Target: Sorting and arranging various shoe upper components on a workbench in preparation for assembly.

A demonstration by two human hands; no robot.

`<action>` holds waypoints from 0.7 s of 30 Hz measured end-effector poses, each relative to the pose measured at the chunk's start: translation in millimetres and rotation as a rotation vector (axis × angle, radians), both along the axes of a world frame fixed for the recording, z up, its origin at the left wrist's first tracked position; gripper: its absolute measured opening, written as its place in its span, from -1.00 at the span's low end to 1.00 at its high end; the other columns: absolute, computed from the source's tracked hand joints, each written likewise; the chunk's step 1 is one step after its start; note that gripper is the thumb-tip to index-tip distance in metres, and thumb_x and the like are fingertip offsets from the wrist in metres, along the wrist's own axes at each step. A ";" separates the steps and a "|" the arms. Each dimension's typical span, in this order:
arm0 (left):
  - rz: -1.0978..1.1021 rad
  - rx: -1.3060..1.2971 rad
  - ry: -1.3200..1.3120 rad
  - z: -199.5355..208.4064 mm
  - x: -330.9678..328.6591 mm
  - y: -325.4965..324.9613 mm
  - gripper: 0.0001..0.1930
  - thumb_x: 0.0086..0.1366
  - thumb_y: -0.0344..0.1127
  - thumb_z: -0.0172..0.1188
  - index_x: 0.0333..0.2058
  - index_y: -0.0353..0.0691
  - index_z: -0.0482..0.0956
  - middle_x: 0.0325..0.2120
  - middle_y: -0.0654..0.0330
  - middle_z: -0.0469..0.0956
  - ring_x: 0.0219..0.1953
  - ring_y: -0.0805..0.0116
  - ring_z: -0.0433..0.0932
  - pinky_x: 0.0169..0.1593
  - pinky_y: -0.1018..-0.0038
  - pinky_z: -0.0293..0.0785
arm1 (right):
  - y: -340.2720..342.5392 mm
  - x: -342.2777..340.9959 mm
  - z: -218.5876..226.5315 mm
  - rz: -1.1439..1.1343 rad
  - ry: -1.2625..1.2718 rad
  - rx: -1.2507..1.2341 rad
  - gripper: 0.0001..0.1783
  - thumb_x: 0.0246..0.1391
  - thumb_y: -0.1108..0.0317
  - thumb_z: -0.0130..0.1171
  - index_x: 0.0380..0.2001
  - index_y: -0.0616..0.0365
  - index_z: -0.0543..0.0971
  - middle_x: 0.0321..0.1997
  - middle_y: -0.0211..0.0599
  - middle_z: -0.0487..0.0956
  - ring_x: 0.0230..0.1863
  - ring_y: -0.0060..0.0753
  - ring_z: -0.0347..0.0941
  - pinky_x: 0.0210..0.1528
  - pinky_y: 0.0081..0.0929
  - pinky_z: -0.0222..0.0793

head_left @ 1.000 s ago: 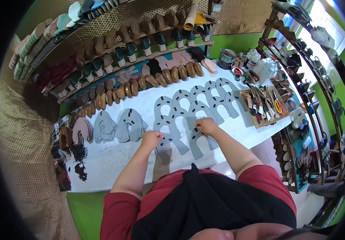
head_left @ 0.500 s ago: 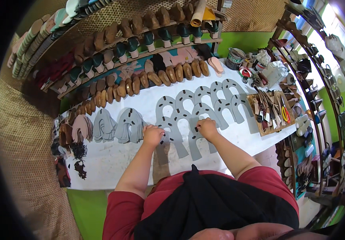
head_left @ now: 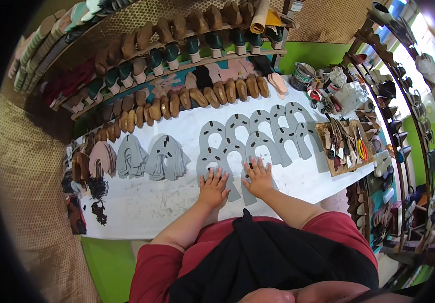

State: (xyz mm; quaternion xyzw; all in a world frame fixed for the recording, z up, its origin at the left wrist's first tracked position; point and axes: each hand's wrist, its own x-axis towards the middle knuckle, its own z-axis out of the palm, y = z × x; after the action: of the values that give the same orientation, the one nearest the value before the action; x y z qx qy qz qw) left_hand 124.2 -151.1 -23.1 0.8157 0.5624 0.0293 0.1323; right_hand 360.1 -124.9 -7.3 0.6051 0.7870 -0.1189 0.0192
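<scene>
1. Two hands lie low in the middle of the head view: the left hand [head_left: 214, 188] and the right hand [head_left: 259, 178], palms down, fingers spread, neither grasping anything that shows. What lies under the palms is hidden.
2. Grey pieces [head_left: 251, 147], arch-shaped, fill the centre and right of centre in two uneven rows; the hands rest over the nearest ones. Dark tabs [head_left: 210, 150] sit on the arches.
3. The step looks like pressing the nearest tabs flat. Even, straight-down pressure should serve best; sliding the palms could shift a tab or drag a leg out of line. Lifting off straight up seems safest.
4. Neighbouring pieces lie close, some seeming to touch or overlap, so sideways moves at centre call for care.
5. The near edge of the white table [head_left: 126, 212] passes below the hands and climbs toward the right; the nearest legs come close to it.
6. Bare room lies at lower left, below the two grey stacks [head_left: 163, 164], with a narrower gap between them and the pieces.
7. Right of the pieces, the tool board [head_left: 334, 171] limits reach; wooden lasts [head_left: 210, 96] line the far side.
</scene>
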 end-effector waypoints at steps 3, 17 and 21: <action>0.005 -0.061 -0.004 5.3 -5.4 4.9 -0.26 0.25 0.10 0.16 0.38 0.19 0.18 0.47 0.18 -0.07 0.50 -0.03 -0.15 0.36 -0.34 -0.28 | 0.2 -2.4 0.5 0.002 -0.002 0.015 -0.18 0.24 -0.21 -0.08 0.48 -0.24 0.02 0.59 -0.20 -0.08 0.59 0.02 -0.31 0.46 0.35 -0.40; 0.632 0.187 0.203 83.9 -160.8 120.7 -0.41 0.28 -0.22 0.18 0.29 0.32 0.36 0.50 0.22 -0.18 0.51 -0.08 -0.28 0.38 -0.33 -0.37 | -5.4 -3.6 -3.3 -0.035 0.020 0.075 -0.19 0.18 -0.19 0.01 0.45 -0.26 0.12 0.57 -0.24 -0.01 0.58 0.00 -0.25 0.47 0.34 -0.38; 0.537 0.091 0.291 97.7 -158.0 126.9 -0.44 0.19 -0.21 0.33 0.20 0.30 0.49 0.51 0.26 -0.23 0.51 -0.06 -0.32 0.40 -0.31 -0.38 | -5.9 -0.8 -1.2 -0.044 0.057 0.060 -0.20 0.18 -0.17 0.03 0.44 -0.24 0.16 0.56 -0.22 0.00 0.58 0.00 -0.24 0.48 0.32 -0.37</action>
State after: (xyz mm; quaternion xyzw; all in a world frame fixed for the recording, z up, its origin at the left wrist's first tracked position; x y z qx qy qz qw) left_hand -33.8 -24.3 74.6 0.6384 0.7692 -0.0289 0.0013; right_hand 359.3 -130.8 -8.5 0.6191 0.7768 -0.1127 -0.0239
